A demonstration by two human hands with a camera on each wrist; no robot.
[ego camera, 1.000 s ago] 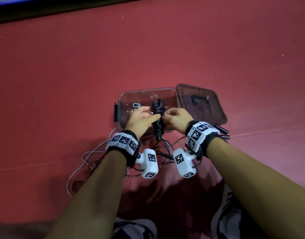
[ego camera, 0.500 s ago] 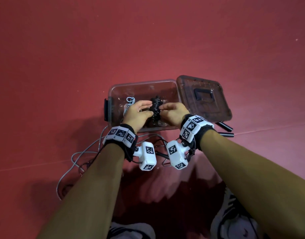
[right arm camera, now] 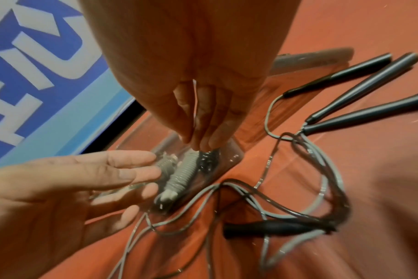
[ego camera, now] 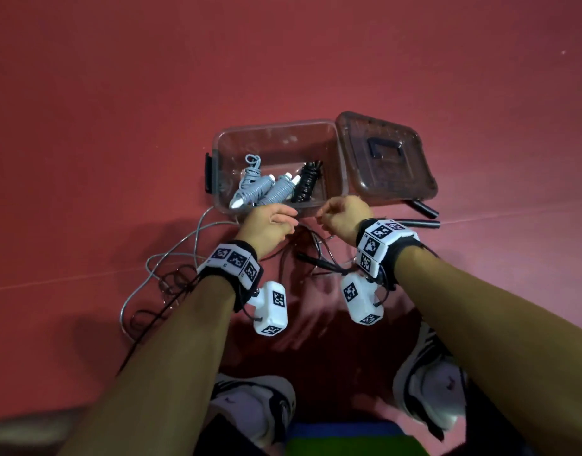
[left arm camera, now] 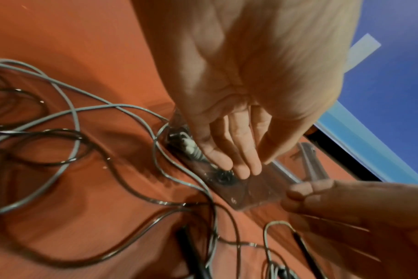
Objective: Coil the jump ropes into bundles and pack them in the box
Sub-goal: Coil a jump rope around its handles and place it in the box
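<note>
Red floor [ego camera: 151,93] carries a clear box [ego camera: 276,133], lid [ego camera: 386,156] lying open at its right. Inside: black coiled rope bundle [ego camera: 306,185], tightly wound, beside two grey bundles [ego camera: 266,189], leaving the box's far half free. Left hand [ego camera: 266,225] and right hand [ego camera: 345,215] hover at the near rim, fingers relaxed, holding nothing. Loose grey and black ropes [ego camera: 171,258] tangle on the floor below the hands; black handles [ego camera: 421,218] lie right.

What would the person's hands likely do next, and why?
Probably reach for a loose rope on the floor. The black bundle and grey bundle already lie in the box, and the left hand and right hand hold nothing.
</note>
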